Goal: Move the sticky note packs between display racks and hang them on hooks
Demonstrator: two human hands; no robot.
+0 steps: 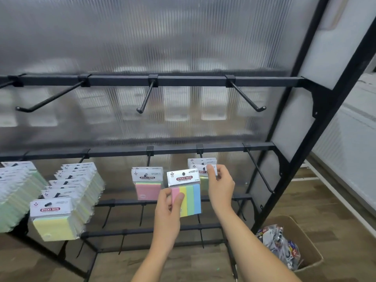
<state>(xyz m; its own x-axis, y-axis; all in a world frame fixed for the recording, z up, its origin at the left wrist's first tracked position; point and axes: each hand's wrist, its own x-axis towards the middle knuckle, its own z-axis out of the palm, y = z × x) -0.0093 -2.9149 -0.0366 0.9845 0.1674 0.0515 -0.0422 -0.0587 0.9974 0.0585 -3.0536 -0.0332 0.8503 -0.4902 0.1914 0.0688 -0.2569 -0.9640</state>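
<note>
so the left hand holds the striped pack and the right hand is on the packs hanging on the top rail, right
Not quite. The head view shows the left hand holding the striped pack, but the right hand is pinching the packs that hang from the second rail. The top rail's hooks in view are bare.

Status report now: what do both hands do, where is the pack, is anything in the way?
Left hand holds striped pack, off any hook. Right hand pinches front pack on its hook. Nothing blocks either.
</note>
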